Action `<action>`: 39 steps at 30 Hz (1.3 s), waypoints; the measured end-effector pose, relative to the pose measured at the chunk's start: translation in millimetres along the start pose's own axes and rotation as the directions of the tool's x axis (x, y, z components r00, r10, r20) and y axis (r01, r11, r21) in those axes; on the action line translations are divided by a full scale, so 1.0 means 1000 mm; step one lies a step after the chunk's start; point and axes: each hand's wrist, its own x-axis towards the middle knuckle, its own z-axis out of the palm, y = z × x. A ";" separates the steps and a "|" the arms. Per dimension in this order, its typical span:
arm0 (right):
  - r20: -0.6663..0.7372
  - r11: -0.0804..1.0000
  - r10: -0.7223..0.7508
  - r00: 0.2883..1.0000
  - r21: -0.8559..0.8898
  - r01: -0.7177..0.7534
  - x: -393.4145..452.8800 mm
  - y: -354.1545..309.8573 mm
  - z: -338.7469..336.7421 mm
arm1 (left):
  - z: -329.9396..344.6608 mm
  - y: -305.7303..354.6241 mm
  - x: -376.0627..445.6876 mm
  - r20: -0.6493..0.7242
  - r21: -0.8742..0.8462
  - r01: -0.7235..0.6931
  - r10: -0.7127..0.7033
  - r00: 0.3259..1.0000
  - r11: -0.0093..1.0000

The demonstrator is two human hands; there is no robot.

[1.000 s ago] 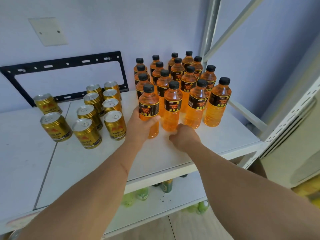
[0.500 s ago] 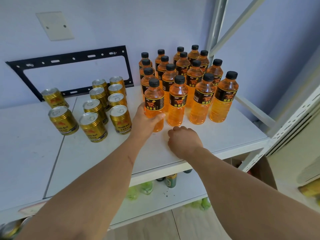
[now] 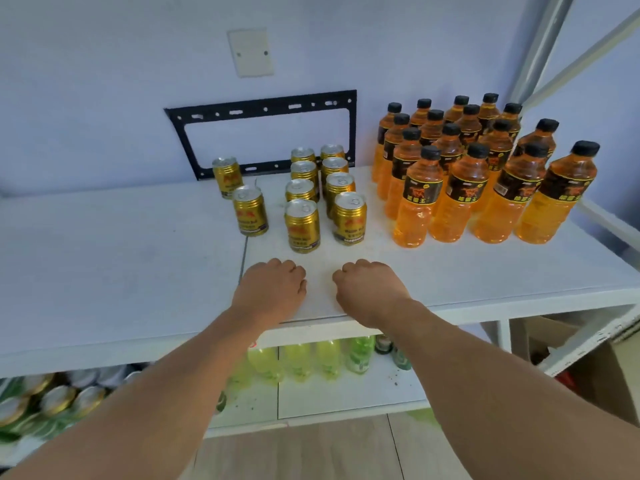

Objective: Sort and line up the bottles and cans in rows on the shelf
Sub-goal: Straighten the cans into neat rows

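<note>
Several orange drink bottles (image 3: 460, 188) with black caps stand in rows at the right of the white shelf (image 3: 121, 271). Left of them, several gold cans (image 3: 322, 192) stand in two rows, with two more gold cans (image 3: 250, 211) apart at their left. My left hand (image 3: 272, 289) and my right hand (image 3: 369, 289) rest side by side on the shelf near its front edge, in front of the cans. Both have their fingers curled under and hold nothing. Neither touches a can or bottle.
A black metal bracket (image 3: 263, 112) hangs on the wall behind the cans. The lower shelf holds green bottles (image 3: 311, 362) and more cans (image 3: 52, 400) at the left. A white shelf post (image 3: 540, 43) rises at the right.
My left hand has let go of the front left bottle and drawn back to the shelf's front edge. My right hand has moved left beside it. The view has shifted left.
</note>
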 end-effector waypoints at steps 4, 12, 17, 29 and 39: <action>0.026 0.999 -0.015 1.000 0.028 0.015 0.031 -0.074 -0.014 | 0.006 -0.085 -0.037 -0.029 0.045 0.020 -0.018 0.999 0.999; -0.083 0.983 0.110 0.990 0.154 -0.096 0.124 -0.166 -0.051 | 0.012 -0.201 -0.043 -0.068 0.068 0.102 -0.097 0.993 0.993; -0.086 0.663 0.652 0.753 0.546 -0.511 0.171 -0.165 -0.034 | 0.026 -0.242 -0.002 -0.076 -0.101 0.221 -0.229 0.971 0.970; 0.129 0.273 0.811 0.570 0.779 -0.564 0.250 -0.138 0.005 | 0.071 -0.271 0.132 0.108 -0.743 0.370 -0.445 0.889 0.558; 0.165 0.158 0.838 0.520 0.839 -0.521 0.262 -0.134 0.014 | 0.107 -0.267 0.199 0.230 -0.965 0.261 -0.360 0.904 0.038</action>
